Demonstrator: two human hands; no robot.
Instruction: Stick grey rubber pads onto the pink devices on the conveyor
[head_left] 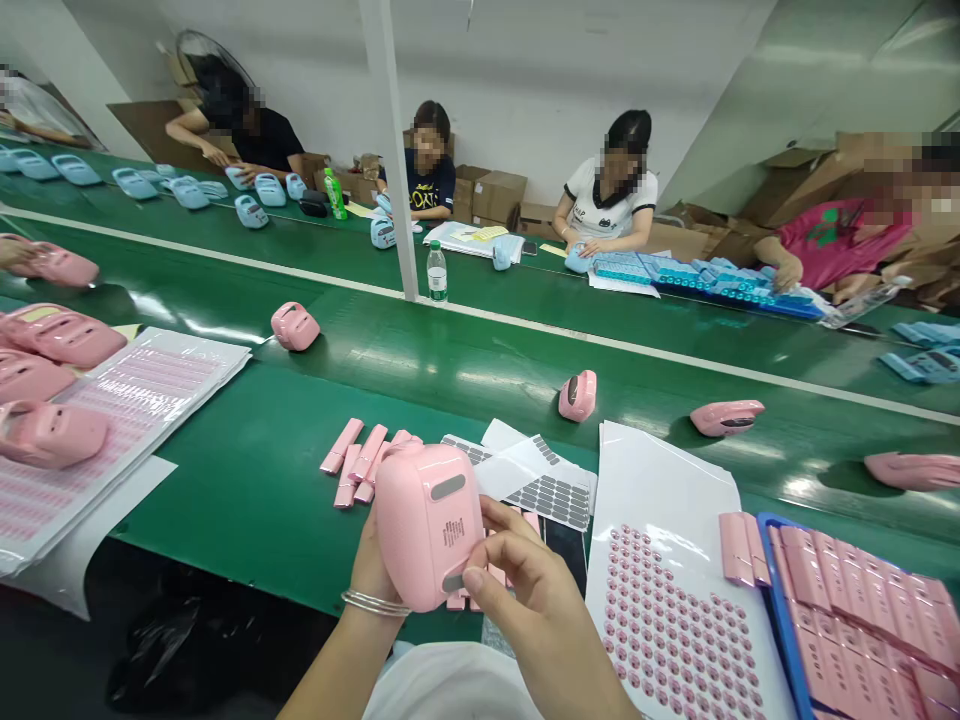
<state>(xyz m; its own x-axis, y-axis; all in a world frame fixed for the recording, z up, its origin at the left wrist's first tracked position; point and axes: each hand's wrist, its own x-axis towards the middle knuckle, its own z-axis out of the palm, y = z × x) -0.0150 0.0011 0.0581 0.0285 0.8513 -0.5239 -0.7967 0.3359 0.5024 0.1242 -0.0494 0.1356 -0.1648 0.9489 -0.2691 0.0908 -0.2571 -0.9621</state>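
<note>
A pink plastic device (pixel 424 530) with a rounded body is raised in front of me, its flat side with small printed text facing me. My left hand (pixel 369 565) grips it from behind and the left, and most of those fingers are hidden. One grey oval pad (pixel 448 487) lies along the upper end of that side. At the lower end is a second grey oval pad (pixel 454 580), with the thumb and forefinger of my right hand (pixel 525 575) closed on it at the device's edge. Beyond the device lie sheets of grey oval stickers (pixel 551 498) and loose pink bars (pixel 365 455).
Right of me are a sheet of round pink stickers (pixel 667 610) and a blue tray (pixel 787 630) of pink parts. Stacked sheets (pixel 187 370) carry pink devices at left. More pink devices stand on the green belt (pixel 450 350). Co-workers sit across, beyond a white post (pixel 390 150) and water bottle (pixel 436 272).
</note>
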